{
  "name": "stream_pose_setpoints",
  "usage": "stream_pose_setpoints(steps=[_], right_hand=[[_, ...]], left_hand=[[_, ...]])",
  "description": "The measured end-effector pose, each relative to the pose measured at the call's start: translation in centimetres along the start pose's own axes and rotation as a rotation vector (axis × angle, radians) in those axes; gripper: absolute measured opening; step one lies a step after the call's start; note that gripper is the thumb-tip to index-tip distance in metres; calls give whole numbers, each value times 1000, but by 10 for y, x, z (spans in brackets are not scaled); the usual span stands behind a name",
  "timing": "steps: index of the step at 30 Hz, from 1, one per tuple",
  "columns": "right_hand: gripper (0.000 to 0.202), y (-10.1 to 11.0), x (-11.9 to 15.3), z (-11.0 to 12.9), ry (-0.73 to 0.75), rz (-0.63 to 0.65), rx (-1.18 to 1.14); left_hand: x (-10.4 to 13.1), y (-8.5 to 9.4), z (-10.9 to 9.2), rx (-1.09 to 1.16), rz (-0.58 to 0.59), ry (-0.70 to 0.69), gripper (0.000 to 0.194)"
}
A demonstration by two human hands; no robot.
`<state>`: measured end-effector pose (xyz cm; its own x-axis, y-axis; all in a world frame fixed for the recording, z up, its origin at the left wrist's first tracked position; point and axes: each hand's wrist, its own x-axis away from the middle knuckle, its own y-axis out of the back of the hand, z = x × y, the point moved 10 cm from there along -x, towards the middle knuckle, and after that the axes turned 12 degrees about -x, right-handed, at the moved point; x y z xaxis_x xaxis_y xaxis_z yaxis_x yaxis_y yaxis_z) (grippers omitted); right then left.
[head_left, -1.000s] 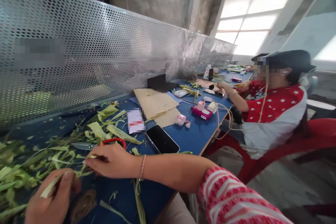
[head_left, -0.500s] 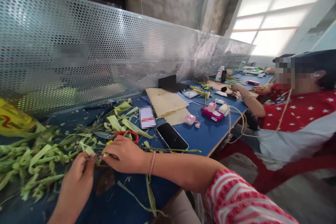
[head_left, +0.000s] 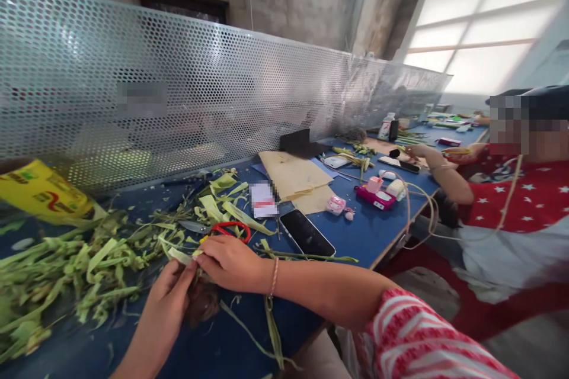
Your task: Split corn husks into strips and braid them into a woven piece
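Note:
My left hand [head_left: 171,293] pinches a pale green leaf strip [head_left: 179,254] between thumb and fingers. Touching it from the right, my right hand [head_left: 233,263] has its fingers closed on the same strip's end, partly hidden by the fingers. Red-handled scissors [head_left: 231,230] lie just beyond my right hand, blades pointing left. A heap of green leaf strips [head_left: 102,266] spreads over the blue table [head_left: 249,320] to the left. Below my hands sits a brown, blurred lump [head_left: 202,303]. Long loose strips [head_left: 273,331] hang toward the table's near edge.
A black phone [head_left: 306,234], brown paper [head_left: 296,176] and a pink case [head_left: 376,196] with cables lie to the right. A yellow bag [head_left: 53,192] stands at left before a perforated metal screen [head_left: 200,89]. Another person's arm [head_left: 448,177] rests at the far right.
The view has shifted, so the scene sits further right. My hands have come together; the gap between their fingertips has closed around the leaf strip.

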<state>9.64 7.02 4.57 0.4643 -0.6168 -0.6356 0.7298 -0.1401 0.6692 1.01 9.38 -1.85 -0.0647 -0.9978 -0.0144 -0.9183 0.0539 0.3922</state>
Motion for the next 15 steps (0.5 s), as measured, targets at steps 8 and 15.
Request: stream_pose_setpoints(steps=[8, 15], right_hand=[[24, 0, -3, 11, 107, 52, 83], [25, 5, 2, 13, 109, 14, 124]], left_hand=[[20, 31, -54, -523, -274, -414, 29], [28, 26, -51, -585, -290, -428, 31]])
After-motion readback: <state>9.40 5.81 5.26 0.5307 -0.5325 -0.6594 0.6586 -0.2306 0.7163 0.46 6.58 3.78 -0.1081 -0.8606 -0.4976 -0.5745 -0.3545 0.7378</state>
